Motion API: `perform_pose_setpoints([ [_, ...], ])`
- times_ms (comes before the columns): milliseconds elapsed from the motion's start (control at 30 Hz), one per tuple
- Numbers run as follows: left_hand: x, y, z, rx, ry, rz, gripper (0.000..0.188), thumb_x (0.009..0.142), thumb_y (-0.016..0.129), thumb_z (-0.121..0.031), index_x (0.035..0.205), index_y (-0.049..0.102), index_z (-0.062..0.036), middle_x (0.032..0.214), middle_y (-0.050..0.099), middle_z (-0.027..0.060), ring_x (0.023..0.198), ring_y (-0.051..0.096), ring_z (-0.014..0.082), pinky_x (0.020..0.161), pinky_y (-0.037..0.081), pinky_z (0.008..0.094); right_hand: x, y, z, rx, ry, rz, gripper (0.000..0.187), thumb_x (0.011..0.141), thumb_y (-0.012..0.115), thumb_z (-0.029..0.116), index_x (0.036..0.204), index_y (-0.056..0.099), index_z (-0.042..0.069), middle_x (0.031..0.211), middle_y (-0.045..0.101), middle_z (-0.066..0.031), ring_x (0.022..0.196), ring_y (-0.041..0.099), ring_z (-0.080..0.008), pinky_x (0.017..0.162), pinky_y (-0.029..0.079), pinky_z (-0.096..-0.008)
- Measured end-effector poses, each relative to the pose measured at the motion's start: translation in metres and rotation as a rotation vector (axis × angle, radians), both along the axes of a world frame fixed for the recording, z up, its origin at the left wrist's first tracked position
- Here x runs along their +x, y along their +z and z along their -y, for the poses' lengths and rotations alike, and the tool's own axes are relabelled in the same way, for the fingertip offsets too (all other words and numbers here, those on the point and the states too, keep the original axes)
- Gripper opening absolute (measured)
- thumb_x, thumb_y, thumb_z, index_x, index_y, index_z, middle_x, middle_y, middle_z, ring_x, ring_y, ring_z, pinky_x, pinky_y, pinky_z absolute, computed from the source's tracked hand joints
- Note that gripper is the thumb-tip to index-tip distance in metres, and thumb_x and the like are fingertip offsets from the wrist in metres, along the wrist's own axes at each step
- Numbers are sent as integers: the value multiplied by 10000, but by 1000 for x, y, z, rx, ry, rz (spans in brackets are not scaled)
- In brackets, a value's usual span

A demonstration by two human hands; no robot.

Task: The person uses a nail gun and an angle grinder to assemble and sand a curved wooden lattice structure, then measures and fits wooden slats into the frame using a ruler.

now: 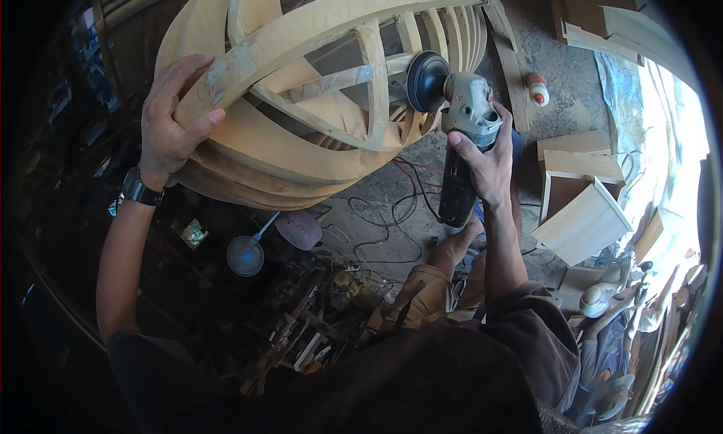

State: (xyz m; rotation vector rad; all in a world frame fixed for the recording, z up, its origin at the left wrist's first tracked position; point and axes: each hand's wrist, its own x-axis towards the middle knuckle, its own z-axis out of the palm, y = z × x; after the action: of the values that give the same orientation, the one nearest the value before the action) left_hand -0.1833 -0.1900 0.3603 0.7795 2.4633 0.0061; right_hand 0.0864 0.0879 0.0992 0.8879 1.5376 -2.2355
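Note:
A large rounded frame of curved pale wooden ribs fills the upper middle. My left hand grips the near left end of its thick curved top rail, thumb on one side and fingers over the other. My right hand is wrapped round an angle grinder, which has a grey metal head and a dark body hanging downward. Its round black disc pad faces left, right beside the ribs on the frame's right side. Whether the disc touches the wood, I cannot tell.
Cables loop over the concrete floor below the frame. A white bottle with a red cap and pale wooden box pieces lie to the right. Lower left are a pale round fan-like object and cluttered wood scraps.

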Motion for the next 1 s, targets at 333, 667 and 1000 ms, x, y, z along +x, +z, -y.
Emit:
perform_pose_setpoints([
  [333,0,-3,0,4,20,-2,676,764,749,-352,1336,631,-11,1316,638,189,1232,614,334,1079,469,423,-12,8,-4,-87,-3,32,891,812,881,274,1440,331,-38,1216,616,-178,1116,614,-231,1002,488,-368],
  [667,2,-3,-4,-2,17,-14,668,751,738,-358,1315,638,-15,1311,643,188,1228,608,344,1075,457,443,-15,14,2,-28,24,-73,964,781,911,332,1449,323,-38,1248,599,-199,1171,595,-256,1050,454,-378],
  [1000,4,-3,-3,-26,21,-31,670,756,743,-367,1316,634,-16,1302,650,183,1226,610,348,1068,464,440,-4,3,-4,-22,-32,-40,869,821,846,308,1442,334,-18,1238,587,-184,1137,594,-238,1020,473,-370],
])
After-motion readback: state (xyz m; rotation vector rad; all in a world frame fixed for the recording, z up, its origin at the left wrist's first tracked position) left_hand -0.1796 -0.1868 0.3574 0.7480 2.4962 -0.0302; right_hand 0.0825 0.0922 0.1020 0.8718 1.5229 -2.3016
